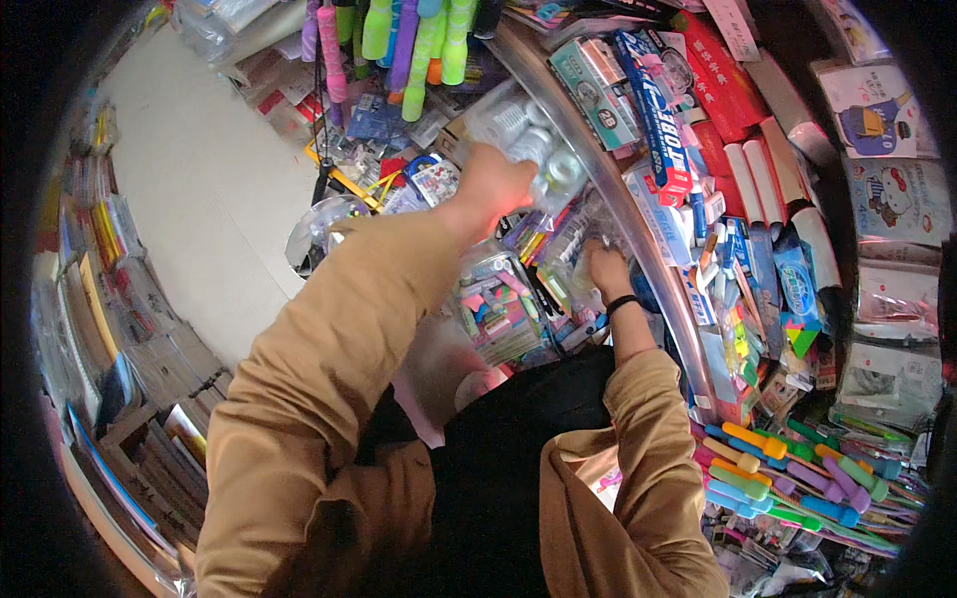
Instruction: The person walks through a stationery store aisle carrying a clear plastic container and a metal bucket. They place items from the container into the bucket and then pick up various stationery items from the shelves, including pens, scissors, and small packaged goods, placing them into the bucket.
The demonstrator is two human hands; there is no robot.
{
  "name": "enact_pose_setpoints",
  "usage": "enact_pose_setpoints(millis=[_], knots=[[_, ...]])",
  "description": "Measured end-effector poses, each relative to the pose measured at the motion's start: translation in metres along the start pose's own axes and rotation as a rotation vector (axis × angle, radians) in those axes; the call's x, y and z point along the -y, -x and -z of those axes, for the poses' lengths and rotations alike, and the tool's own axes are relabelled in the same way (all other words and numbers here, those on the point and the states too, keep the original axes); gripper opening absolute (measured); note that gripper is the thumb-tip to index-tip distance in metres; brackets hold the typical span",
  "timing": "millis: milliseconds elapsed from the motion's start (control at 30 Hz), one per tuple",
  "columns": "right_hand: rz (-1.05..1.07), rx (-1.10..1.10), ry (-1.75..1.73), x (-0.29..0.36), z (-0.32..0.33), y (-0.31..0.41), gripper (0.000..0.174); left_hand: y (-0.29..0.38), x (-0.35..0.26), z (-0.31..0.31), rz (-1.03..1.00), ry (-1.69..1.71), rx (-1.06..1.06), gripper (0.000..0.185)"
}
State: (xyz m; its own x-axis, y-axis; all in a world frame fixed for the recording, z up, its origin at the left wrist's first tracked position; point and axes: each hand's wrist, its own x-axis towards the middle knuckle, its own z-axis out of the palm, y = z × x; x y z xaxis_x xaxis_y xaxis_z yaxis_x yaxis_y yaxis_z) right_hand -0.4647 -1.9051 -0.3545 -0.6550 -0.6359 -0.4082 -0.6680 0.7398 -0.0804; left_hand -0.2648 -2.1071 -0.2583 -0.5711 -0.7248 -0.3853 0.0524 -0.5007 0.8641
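Note:
My left hand [490, 187] is curled at the near edge of a clear plastic container [572, 198] that holds several pale, clear-walled round items [532, 146]; some of its fingertips are hidden. Lower and to the right, my right hand [605, 265] reaches down among crinkled clear plastic packaging [572, 269], its fingers partly out of sight. Between my forearms sits a clear tub [499, 303] full of small pastel pieces, possibly erasers. Beside it lie several thin colourful packs [529, 239], perhaps pens or pencils.
A shelf with a metal edge [591, 142] curves past my right hand, loaded with boxed stationery [598, 93] and red books [721, 82]. Skipping ropes [785, 471] lie at lower right; more coloured handles [419, 52] hang ahead. Stacked books [112, 299] line the left beyond the pale floor [217, 172].

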Motion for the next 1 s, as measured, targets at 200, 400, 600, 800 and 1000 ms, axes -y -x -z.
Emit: enact_pose_setpoints(millis=[200,400,600,800,1000], knots=[[-0.116,-0.203,-0.162,0.035,0.002,0.016,0.054,-0.006,0.009,0.008,0.042,-0.019,0.088,0.047],[-0.109,-0.38,-0.239,0.039,-0.007,0.012,0.053,-0.064,-0.001,-0.01,-0.101,0.005,0.047,0.047],[-0.144,-0.219,0.134,-0.017,-0.053,-0.039,0.056,-0.065,-0.001,0.004,-0.028,0.08,0.017,0.061],[0.019,-0.181,0.196,-0.004,-0.03,-0.036,0.055,-0.039,0.003,0.107,-0.101,-0.38,0.005,0.029],[0.198,-0.058,-0.038,0.105,0.042,0.047,0.035,-0.035,0.011,0.29,-0.121,-1.155,-0.458,0.029]])
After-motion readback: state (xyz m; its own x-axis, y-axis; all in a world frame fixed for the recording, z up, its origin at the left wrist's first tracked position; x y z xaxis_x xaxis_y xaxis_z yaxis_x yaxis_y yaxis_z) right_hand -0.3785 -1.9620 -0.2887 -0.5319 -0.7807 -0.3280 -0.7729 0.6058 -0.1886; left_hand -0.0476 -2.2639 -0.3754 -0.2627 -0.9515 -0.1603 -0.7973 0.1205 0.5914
